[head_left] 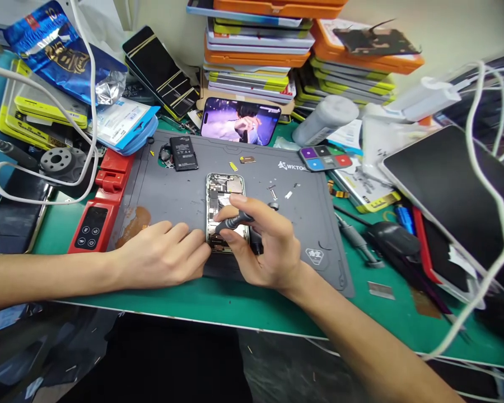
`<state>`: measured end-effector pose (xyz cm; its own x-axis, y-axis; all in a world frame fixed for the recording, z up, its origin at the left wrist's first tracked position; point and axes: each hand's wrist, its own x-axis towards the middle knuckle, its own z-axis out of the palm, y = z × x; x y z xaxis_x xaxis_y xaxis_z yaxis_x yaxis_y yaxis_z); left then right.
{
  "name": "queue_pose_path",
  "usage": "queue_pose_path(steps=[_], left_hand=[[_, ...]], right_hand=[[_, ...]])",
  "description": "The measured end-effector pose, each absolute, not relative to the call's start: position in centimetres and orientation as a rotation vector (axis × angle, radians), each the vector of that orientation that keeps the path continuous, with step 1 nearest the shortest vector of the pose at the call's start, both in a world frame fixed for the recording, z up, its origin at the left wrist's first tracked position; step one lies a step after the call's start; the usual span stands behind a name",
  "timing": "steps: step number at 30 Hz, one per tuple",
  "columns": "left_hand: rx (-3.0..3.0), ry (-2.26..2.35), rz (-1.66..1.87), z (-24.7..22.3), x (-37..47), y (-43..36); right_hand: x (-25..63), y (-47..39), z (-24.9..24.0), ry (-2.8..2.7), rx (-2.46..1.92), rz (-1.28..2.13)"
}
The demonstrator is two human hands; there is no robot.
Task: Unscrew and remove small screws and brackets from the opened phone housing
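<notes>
An opened smartphone (225,204), its inner parts bare, lies on the grey work mat (172,201). My right hand (269,240) is closed round a dark screwdriver (239,218), held slantwise over the phone. Its tip is down by the phone's lower left part; I cannot make out what it touches. My left hand (168,252) is closed at the phone's lower left edge, knuckles up, its fingertips partly hidden against the frame. A loose black battery (183,153) lies above left of the phone. Tiny metal parts (273,192) are scattered to the right.
Behind the mat a propped phone (240,122) plays a video, with stacked boxes (258,42) beyond. A red device (103,201) stands at left. On the right are a bottle (325,118), a coloured screw tray (324,158), a grey tool (357,240) and white cables (479,168).
</notes>
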<state>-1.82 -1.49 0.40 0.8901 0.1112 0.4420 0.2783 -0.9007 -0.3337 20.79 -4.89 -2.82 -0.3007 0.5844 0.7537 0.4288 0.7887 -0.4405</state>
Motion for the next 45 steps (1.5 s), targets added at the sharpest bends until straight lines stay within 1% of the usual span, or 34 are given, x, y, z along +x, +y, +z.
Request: queue_pose_path(steps=[5,16,25,32,45], left_hand=[[-2.675,-0.290,-0.580,0.5,-1.8,-1.5],[-2.687,-0.301,-0.602,0.2,-1.9,-1.4],[-2.699,-0.295,-0.620,0.3,-1.9,-1.5],[-2.706,-0.315,-0.592,0.3,-1.8,-1.4],[-2.709,-0.328,-0.597,0.3,-1.8,-1.4]], right_hand=[[20.8,-4.7,-2.4,-1.975,-0.707,0.157],[20.7,-4.7,-1.8,-1.998,-0.738,0.148],[20.8,-4.6,-1.0,-2.046,-0.773,-0.016],[20.9,-4.4,0.0,-1.978,-0.782,-0.168],[20.9,-4.7,-0.2,-1.942,-0.838,-0.110]])
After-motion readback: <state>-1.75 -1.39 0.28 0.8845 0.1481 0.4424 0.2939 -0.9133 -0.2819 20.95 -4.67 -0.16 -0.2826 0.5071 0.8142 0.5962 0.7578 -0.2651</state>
